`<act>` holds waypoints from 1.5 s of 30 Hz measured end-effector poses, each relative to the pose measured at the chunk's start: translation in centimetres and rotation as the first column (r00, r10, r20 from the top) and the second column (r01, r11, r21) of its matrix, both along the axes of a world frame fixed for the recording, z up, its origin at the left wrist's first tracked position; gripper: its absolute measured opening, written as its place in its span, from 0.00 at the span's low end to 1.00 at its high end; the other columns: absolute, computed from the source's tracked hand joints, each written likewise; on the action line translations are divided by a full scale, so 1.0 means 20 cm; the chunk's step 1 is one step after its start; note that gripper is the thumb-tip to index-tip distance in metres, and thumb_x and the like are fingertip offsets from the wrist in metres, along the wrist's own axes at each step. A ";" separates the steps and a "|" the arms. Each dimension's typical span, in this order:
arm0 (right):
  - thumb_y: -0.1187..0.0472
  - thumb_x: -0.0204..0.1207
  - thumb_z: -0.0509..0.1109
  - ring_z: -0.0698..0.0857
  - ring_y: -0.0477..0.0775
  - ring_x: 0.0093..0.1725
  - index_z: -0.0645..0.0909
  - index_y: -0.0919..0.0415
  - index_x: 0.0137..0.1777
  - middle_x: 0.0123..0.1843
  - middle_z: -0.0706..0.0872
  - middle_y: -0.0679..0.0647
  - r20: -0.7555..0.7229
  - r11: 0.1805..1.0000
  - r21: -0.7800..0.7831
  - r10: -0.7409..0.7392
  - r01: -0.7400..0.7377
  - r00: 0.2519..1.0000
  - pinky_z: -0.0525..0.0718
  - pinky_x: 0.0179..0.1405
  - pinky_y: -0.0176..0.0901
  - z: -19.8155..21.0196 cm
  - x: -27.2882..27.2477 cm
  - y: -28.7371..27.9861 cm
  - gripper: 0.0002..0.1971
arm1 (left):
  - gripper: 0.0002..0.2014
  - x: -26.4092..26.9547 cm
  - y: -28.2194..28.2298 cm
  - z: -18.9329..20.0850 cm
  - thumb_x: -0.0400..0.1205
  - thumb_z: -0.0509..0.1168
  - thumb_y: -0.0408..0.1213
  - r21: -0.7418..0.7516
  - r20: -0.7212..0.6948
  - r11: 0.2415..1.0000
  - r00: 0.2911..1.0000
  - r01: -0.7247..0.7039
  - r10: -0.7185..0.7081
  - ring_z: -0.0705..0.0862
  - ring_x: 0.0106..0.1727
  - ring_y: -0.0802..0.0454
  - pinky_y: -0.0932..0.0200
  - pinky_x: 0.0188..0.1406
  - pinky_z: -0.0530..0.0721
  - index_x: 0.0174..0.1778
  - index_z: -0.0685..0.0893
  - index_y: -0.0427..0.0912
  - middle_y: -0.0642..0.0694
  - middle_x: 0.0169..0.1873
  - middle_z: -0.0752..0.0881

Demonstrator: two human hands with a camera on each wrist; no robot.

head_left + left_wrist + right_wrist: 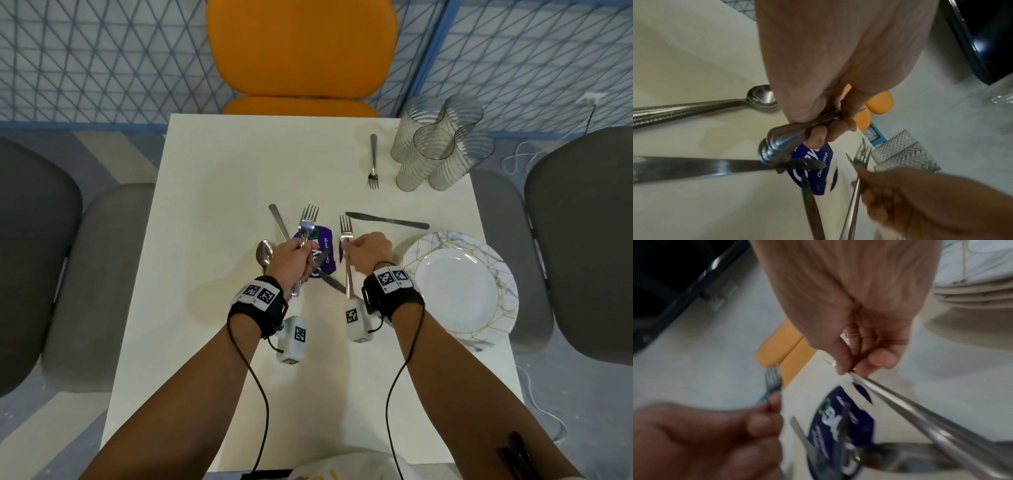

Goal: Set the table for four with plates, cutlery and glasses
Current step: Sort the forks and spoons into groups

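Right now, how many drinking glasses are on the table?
4 glasses, clustered at the table's far right corner: two behind, two in front, beside a lone fork. None appears hidden.

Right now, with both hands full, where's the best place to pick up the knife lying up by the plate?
Take the knife by its handle, the plain end on the right near the marble plate. It lies flat and alone on the table, so fingers can likely come straight down and pinch it across its narrow sides, clear of the blade.
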State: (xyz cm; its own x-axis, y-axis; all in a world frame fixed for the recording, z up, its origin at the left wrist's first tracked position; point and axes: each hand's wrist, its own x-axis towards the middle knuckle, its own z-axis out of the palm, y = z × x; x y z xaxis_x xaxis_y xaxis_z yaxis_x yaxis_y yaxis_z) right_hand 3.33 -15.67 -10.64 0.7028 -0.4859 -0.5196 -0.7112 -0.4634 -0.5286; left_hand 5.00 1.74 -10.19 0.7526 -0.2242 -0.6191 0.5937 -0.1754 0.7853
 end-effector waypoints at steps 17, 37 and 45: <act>0.51 0.72 0.81 0.89 0.40 0.36 0.91 0.52 0.35 0.34 0.91 0.44 0.330 0.943 0.321 -0.201 0.090 0.922 0.83 0.41 0.34 0.14 0.06 0.14 0.08 | 0.16 -0.02 -0.12 0.08 0.90 0.53 0.37 -0.206 -0.032 0.976 0.997 -0.077 0.072 0.72 0.24 0.46 0.55 0.26 0.67 0.49 0.84 0.35 0.42 0.27 0.79; 0.64 0.80 0.68 0.81 0.63 0.67 0.76 0.67 0.68 0.68 0.81 0.64 0.159 0.940 -0.330 0.143 -0.084 0.977 0.76 0.67 0.48 -0.06 0.71 -0.43 0.18 | 0.15 0.29 -0.29 0.09 0.95 0.52 0.42 -0.068 -0.014 0.989 0.991 -0.132 0.132 0.66 0.22 0.53 0.59 0.23 0.66 0.48 0.77 0.40 0.50 0.24 0.72; 0.56 0.82 0.72 0.77 0.61 0.71 0.73 0.69 0.72 0.72 0.76 0.63 -0.019 0.849 -0.505 0.171 -0.157 0.985 0.73 0.73 0.50 -0.17 0.83 -0.45 0.24 | 0.16 0.33 -0.32 0.02 0.96 0.50 0.40 -0.051 0.018 0.990 0.991 -0.135 0.136 0.73 0.23 0.52 0.55 0.27 0.74 0.49 0.80 0.42 0.52 0.24 0.77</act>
